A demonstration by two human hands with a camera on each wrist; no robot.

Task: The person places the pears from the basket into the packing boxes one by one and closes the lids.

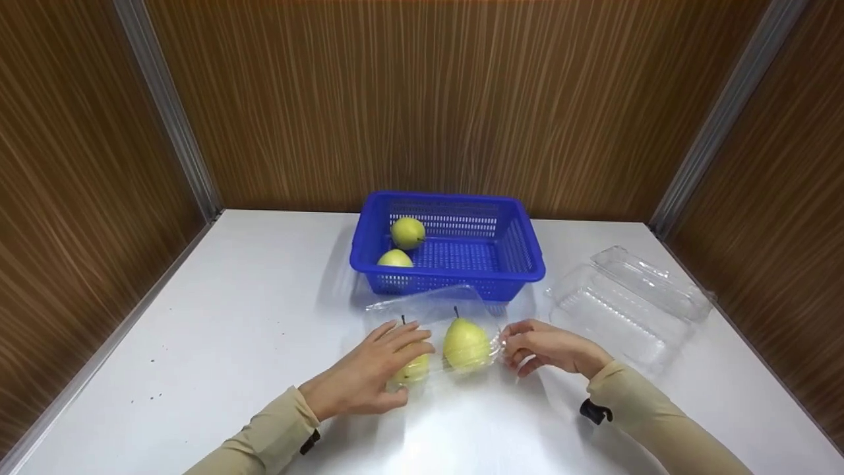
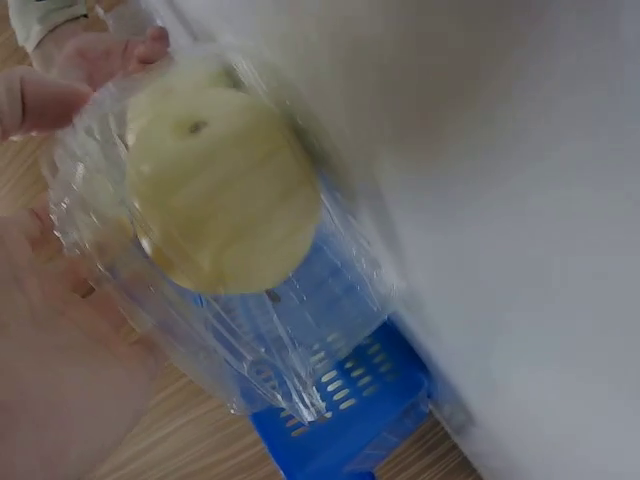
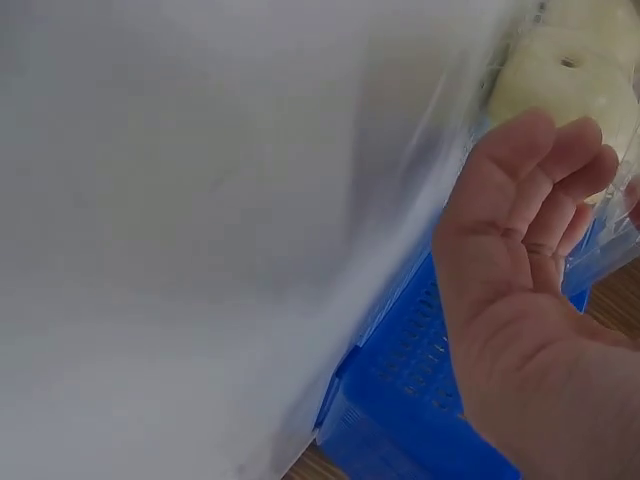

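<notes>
Two yellow-green pears, a right one [image 1: 466, 346] and a left one [image 1: 414, 371], lie in a clear plastic clamshell container [image 1: 422, 305] in front of the basket. Its lid side rises toward the basket. My left hand [image 1: 366, 377] reaches over the left pear with extended fingers, partly hiding it. In the left wrist view, a pear [image 2: 225, 190] shows through the clear plastic. At the container's right end is my right hand [image 1: 554, 348], its fingers loosely bent. In the right wrist view, the right hand [image 3: 530, 270] shows nothing in its palm; fingertip contact with the plastic is unclear.
A blue perforated basket [image 1: 448, 272] stands behind the container, with one pear [image 1: 408, 233] at its back left and another pear [image 1: 395, 258] nearer its front. More clear plastic containers [image 1: 613, 310] lie on the white table [image 1: 250, 330] at right. Wood-patterned walls enclose the table.
</notes>
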